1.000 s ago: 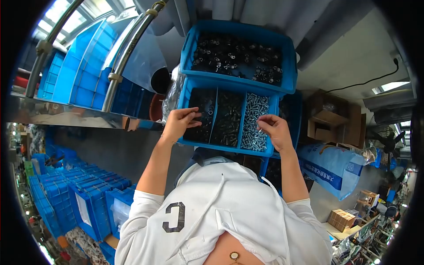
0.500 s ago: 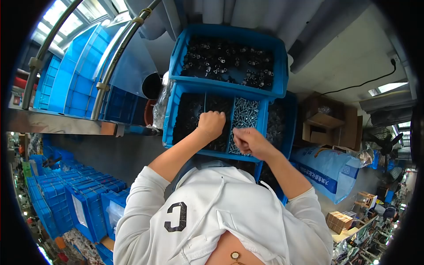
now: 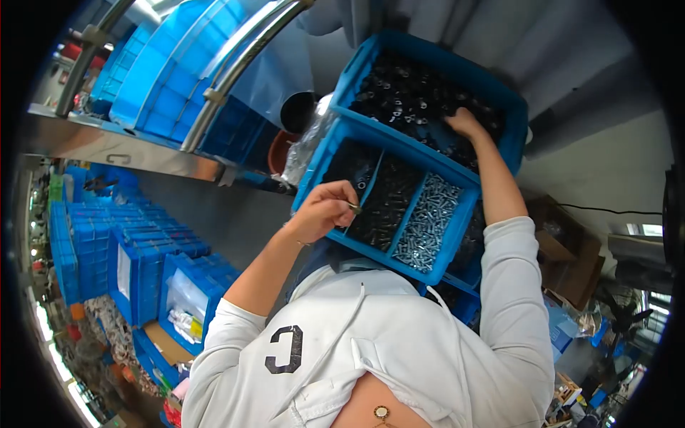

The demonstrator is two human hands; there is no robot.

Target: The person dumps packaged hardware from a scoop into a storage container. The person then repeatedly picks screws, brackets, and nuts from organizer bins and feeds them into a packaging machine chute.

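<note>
My left hand [image 3: 327,212] is closed in a pinch over the left part of the front blue bin. Between thumb and forefinger is a small, dark, slightly shiny piece [image 3: 354,208], its kind too small to make out. My right hand [image 3: 467,124] reaches into the rear blue bin [image 3: 421,131], fingers bent together and touching small black parts [image 3: 397,85] with shiny rings; its fingertips are partly hidden. Dividers split the front blue bin [image 3: 325,153] into compartments. Silver screws [image 3: 428,225] fill the right one, dark screw-like pieces [image 3: 389,203] the middle, and small black parts [image 3: 349,165] the left.
A metal shelf [image 3: 121,146] with blue crates [image 3: 171,71] stands at the left, a steel post [image 3: 235,78] along it. More blue crates [image 3: 107,235] are stacked below. Cardboard boxes [image 3: 571,250] lie at the right, beneath a black cable [image 3: 606,210].
My right hand has gone from the silver screws to the black parts in the rear bin. My left hand has shifted left, now showing a small piece in its pinch. The view has turned.
</note>
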